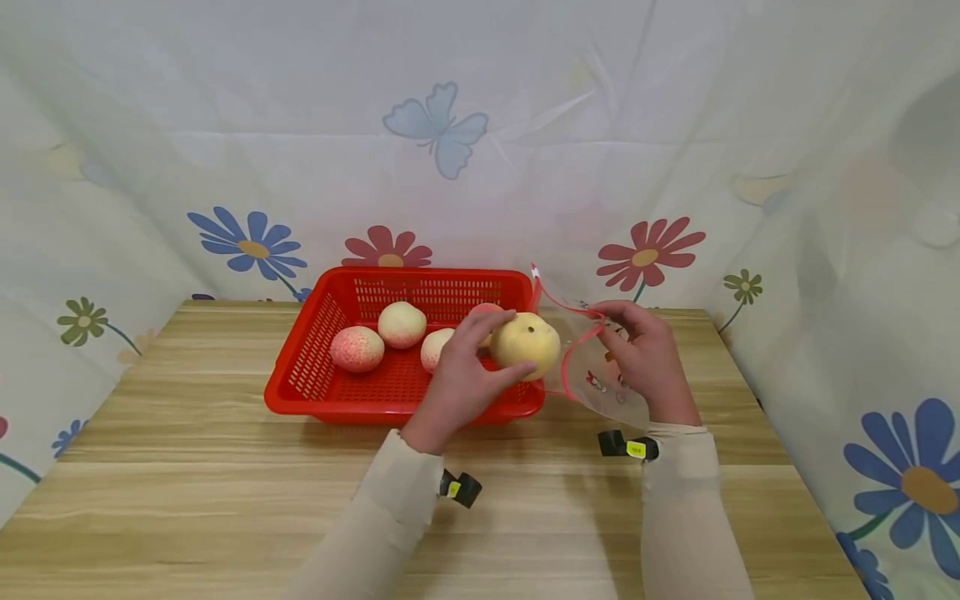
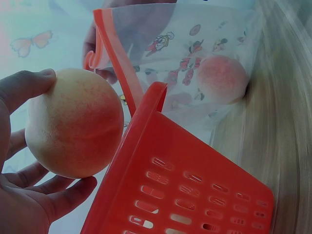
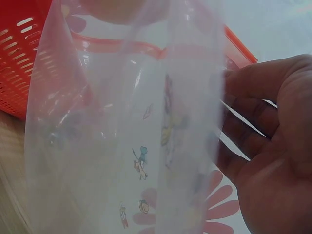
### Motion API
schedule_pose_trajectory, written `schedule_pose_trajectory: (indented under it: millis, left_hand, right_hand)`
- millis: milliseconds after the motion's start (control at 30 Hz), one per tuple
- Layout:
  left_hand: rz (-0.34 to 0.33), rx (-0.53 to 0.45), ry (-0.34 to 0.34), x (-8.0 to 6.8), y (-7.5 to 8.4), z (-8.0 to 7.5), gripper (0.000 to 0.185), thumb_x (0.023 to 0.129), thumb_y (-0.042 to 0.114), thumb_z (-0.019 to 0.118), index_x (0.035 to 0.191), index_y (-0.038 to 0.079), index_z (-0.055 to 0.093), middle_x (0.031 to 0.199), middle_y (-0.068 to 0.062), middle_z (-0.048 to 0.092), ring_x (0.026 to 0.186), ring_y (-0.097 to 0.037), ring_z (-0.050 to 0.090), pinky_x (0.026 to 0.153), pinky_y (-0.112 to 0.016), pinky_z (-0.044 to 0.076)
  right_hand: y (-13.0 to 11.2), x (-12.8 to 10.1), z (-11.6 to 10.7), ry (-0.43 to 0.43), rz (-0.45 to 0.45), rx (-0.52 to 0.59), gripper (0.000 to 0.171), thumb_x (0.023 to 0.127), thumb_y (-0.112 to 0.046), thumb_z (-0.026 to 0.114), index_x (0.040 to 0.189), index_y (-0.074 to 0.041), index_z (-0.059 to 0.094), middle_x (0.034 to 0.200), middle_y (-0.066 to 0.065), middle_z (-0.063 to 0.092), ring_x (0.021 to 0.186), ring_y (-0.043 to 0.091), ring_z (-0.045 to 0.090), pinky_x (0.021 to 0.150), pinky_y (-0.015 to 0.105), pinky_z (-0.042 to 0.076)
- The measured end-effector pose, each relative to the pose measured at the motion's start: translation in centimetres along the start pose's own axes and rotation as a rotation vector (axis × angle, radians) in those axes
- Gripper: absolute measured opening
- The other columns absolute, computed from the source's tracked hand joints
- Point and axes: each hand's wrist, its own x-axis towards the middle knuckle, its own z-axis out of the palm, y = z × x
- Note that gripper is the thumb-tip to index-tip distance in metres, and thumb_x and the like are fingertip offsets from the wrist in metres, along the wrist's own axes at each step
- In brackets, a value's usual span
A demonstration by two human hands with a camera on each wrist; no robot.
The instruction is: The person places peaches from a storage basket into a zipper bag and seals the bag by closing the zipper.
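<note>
My left hand (image 1: 461,367) grips a yellowish peach (image 1: 526,344) above the right end of a red basket (image 1: 300,375); the same peach (image 2: 73,124) fills the left wrist view, just left of the basket wall (image 2: 170,170). My right hand (image 1: 645,354) pinches the red-edged mouth of a clear printed bag (image 1: 600,379) right of the basket. The bag (image 2: 195,58) stands open beside the peach and holds one peach (image 2: 222,78). In the right wrist view my fingers (image 3: 263,141) hold the bag film (image 3: 122,146).
Three peaches lie in the basket: a pink one (image 1: 357,348), a pale one (image 1: 402,324) and another (image 1: 435,348) partly behind my left hand. A wooden table (image 1: 187,500) carries everything. Flowered curtain (image 1: 450,150) hangs close behind and on both sides.
</note>
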Motion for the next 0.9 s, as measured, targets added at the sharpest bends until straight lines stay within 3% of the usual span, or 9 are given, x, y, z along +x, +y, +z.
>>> schedule_pose_trajectory:
  millis: [167,400,667,900]
  left_hand:
    - [0.01,0.006,-0.005,0.1,-0.1,0.3,0.058,0.078,0.032,0.081,0.13,0.021,0.058,0.127,0.004,0.048,0.117,-0.016,0.049,0.093,-0.037,0.054]
    - [0.022,0.062,-0.026,0.2,-0.1,0.8,0.06,0.078,0.031,0.081,0.133,0.021,0.057,0.128,0.002,0.049,0.12,-0.016,0.046,0.092,-0.036,0.055]
    - [0.119,0.174,-0.041,0.3,0.0,1.4,0.059,0.079,0.031,0.081,0.132,0.019,0.058,0.125,0.0,0.052,0.117,-0.014,0.046,0.089,-0.031,0.056]
    - [0.128,0.203,-0.055,0.3,0.3,1.7,0.059,0.079,0.03,0.081,0.132,0.019,0.058,0.128,-0.002,0.051,0.119,-0.016,0.048,0.09,-0.032,0.056]
  right_hand:
    - [0.0,0.0,0.0,0.004,-0.032,0.015,0.024,0.092,-0.005,0.062,0.115,-0.009,0.067,0.108,0.007,0.068,0.086,0.004,0.056,0.057,0.028,0.056]
    - [0.0,0.0,0.0,0.003,-0.029,0.019,0.024,0.093,-0.007,0.062,0.116,-0.009,0.067,0.108,0.007,0.068,0.084,0.006,0.056,0.056,0.021,0.054]
    - [0.1,0.0,0.0,0.006,-0.03,0.03,0.023,0.093,-0.007,0.061,0.116,-0.006,0.066,0.11,0.011,0.067,0.086,0.004,0.057,0.057,0.029,0.056]
    - [0.1,0.1,-0.1,0.003,-0.037,0.031,0.024,0.092,-0.005,0.062,0.116,-0.006,0.066,0.11,0.01,0.068,0.085,0.005,0.057,0.056,0.029,0.056]
